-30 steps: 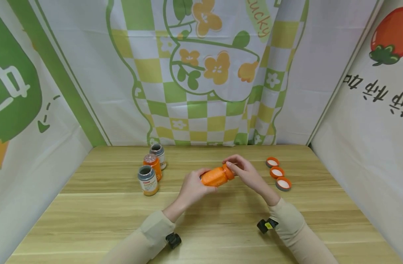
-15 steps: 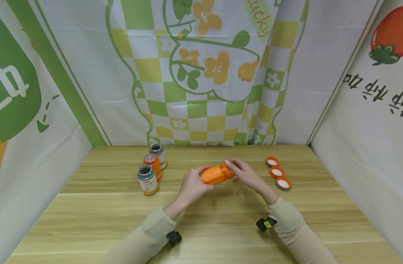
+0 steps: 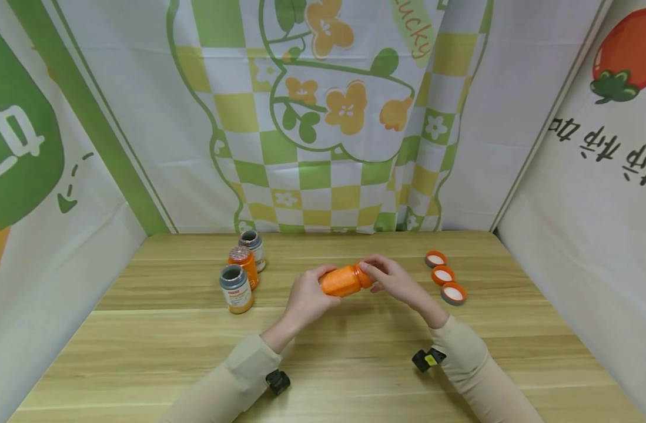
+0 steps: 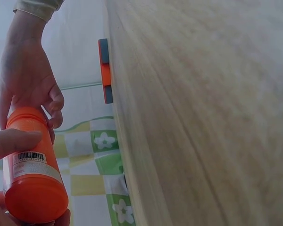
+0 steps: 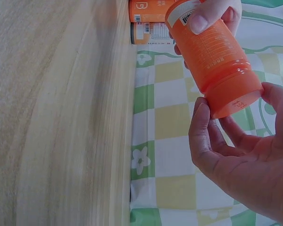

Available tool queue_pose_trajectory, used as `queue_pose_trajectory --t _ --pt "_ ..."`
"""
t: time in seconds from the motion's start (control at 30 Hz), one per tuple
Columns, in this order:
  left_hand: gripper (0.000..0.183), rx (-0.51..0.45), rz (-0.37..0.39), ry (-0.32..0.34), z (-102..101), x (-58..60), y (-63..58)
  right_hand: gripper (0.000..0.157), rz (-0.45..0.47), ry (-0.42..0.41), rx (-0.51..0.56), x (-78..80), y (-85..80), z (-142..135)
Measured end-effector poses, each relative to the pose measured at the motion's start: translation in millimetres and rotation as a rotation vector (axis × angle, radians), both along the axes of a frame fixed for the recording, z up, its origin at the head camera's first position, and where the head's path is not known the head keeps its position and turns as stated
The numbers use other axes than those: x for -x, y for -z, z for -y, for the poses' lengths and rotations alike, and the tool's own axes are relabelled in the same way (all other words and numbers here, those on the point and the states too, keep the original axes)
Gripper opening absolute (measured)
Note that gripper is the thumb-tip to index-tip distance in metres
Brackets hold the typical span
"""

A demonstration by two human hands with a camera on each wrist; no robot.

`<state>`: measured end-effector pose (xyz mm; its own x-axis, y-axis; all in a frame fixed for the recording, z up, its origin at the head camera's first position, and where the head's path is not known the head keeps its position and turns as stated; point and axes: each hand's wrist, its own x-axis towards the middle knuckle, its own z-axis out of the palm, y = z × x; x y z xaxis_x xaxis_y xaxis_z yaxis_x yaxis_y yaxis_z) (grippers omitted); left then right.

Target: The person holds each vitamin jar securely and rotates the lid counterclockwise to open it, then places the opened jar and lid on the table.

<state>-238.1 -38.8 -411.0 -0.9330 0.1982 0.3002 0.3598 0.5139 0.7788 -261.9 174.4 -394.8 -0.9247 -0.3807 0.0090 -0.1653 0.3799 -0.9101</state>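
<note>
My left hand (image 3: pixel 308 296) grips an orange plastic bottle (image 3: pixel 341 282) around its body, tilted in the air over the table. In the left wrist view, the thumb lies just above the barcode label (image 4: pixel 33 157). The bottle's orange cap (image 5: pixel 233 93) points right in the head view. My right hand (image 3: pixel 397 285) pinches that cap at its edge, with fingertips and thumb on opposite sides, as the right wrist view shows. The bottle stays closed under the cap, so its contents are hidden.
On the left of the wooden table (image 3: pixel 143 346) stand a grey-necked jar (image 3: pixel 237 289), an orange jar (image 3: pixel 244 265) and another grey-necked jar (image 3: pixel 253 248). Three orange-and-grey caps (image 3: pixel 443 275) lie in a row on the right. A printed curtain (image 3: pixel 323 176) hangs behind.
The right hand's fingers have shifted around the cap, moving from above it to a grip on its near and far edges. The bottle has moved very slightly left, still in the left hand.
</note>
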Motion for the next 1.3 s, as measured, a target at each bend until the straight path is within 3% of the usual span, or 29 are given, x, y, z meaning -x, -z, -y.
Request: queue_pose_trajectory --t 0.63,0.9,1.3 --pt "0.055 -0.023 0.011 0.025 3 -0.3 -1.0 0.035 -0.169 -0.114 0.038 -0.3 1.9 -6" --pt "0.054 -0.02 0.012 0.033 4 -2.8 -3.2 0.036 -0.216 -0.19 0.076 -1.8 0.2 -11" --pt "0.056 -0.01 0.021 0.051 4 -3.9 -5.8 0.038 -0.316 -0.323 0.215 0.2 1.1 -17"
